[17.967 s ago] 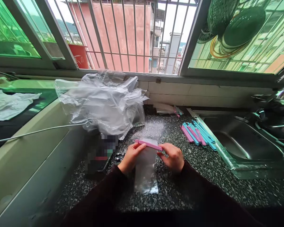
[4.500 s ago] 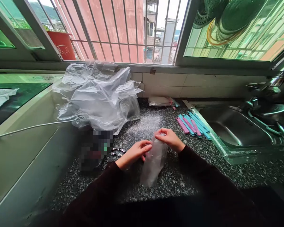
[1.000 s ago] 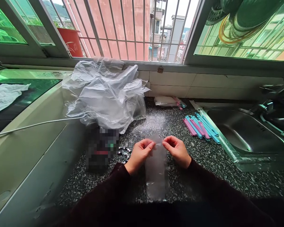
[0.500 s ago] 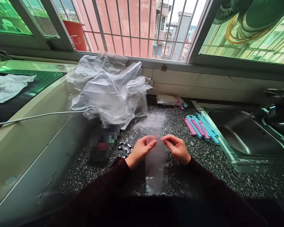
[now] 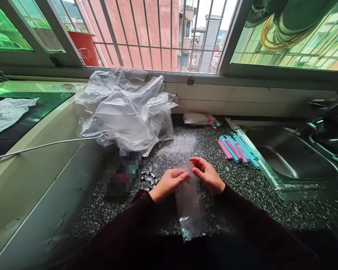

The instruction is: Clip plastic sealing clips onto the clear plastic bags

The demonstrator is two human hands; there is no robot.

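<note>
Clear plastic bag (image 5: 190, 202) was down by the front edge of the countertop (image 5: 250, 187), left hand (image 5: 169, 183) pinching its top, right hand (image 5: 210, 176) curled at the top's other side, couldn't tell if it gripped. Pink and blue clips (image 5: 237, 149) lay beside the sink (image 5: 278, 157).

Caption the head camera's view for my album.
Left hand and right hand at the top of a clear bag, pink and blue clips nearby.
</note>
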